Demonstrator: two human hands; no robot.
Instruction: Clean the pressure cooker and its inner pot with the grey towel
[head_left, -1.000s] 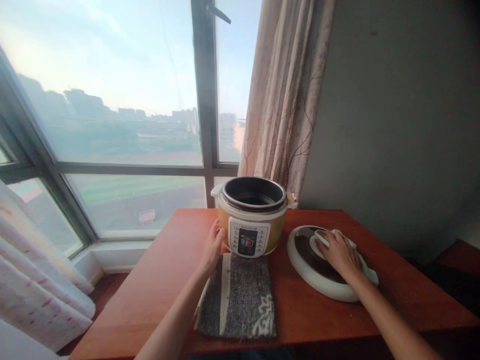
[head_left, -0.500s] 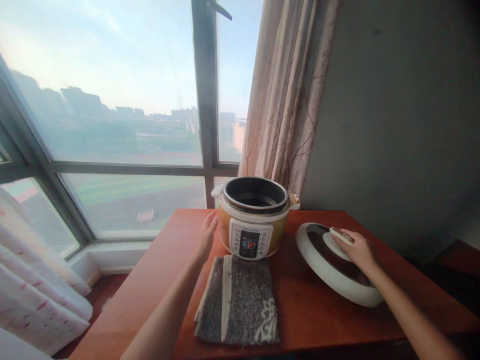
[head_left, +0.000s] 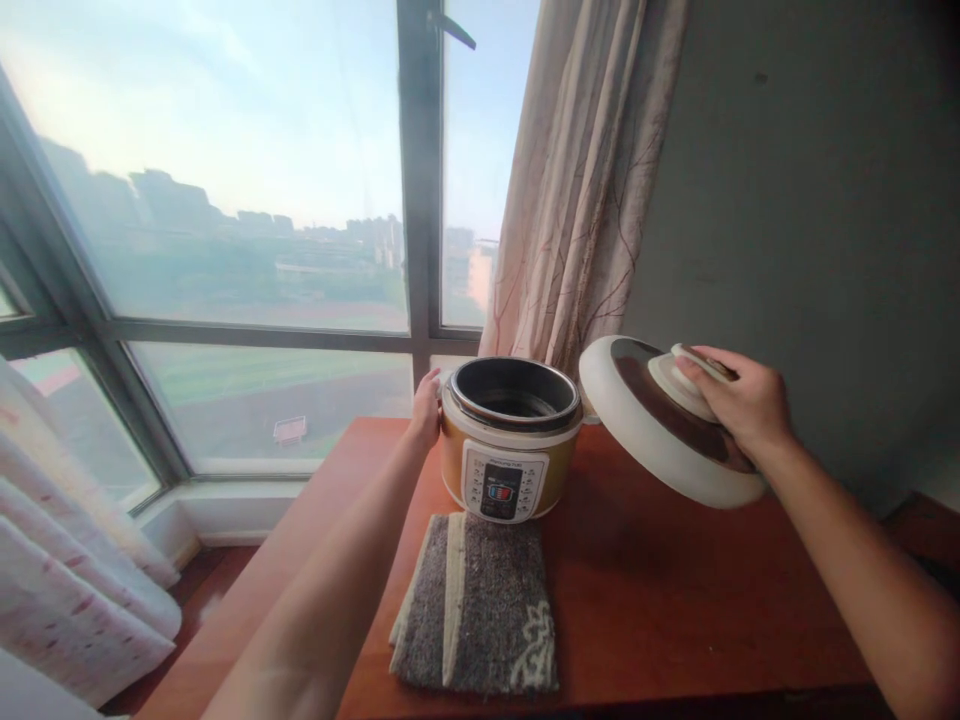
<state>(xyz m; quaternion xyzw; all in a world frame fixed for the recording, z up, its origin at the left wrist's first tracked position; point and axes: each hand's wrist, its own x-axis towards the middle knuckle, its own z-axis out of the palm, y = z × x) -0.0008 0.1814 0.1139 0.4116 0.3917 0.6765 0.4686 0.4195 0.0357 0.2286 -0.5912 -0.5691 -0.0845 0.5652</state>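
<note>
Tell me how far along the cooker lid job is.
Done: the lid is off the table, gripped by its handle in the right hand and held tilted beside the cooker. In hand: the left hand steadies the cooker's side. Left: the pot is open; the lid is not yet seated.

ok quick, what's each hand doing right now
Left hand: open, resting against the cooker at its left rim.
Right hand: closed on the lid handle, lid lifted and tilted.
</note>
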